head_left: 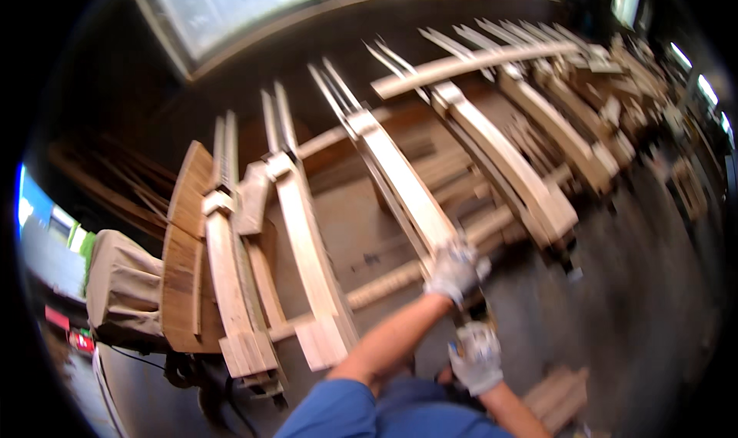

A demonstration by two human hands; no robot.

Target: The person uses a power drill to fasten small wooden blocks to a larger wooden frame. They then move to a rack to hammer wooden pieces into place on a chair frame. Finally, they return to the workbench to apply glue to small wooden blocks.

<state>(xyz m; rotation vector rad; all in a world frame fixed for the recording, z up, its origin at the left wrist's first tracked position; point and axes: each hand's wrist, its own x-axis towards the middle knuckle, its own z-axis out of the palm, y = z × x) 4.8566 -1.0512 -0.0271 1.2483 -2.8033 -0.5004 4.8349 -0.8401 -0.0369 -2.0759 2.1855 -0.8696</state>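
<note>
My left hand [455,269], in a whitish work glove, is closed over the near end of a pale wooden beam [411,178]. That beam lies along a long metal bar clamp [336,87], whose twin rails stick out past its far end. My right hand [477,357], gloved too, is lower and closer to me, by the near end of the same clamp [477,313]. Its fingers look curled, but what they grip is hidden and smeared by motion. A second clamped beam [302,234] stands to the left, and another [500,150] to the right.
More clamped beams [557,127] line the rack to the right. A loose board [469,68] crosses the clamps' far ends. At left are a brown wooden panel [183,284] and a cloth-covered thing [127,284]. Wood pieces [557,398] lie low at my right. Windows [231,8] run behind.
</note>
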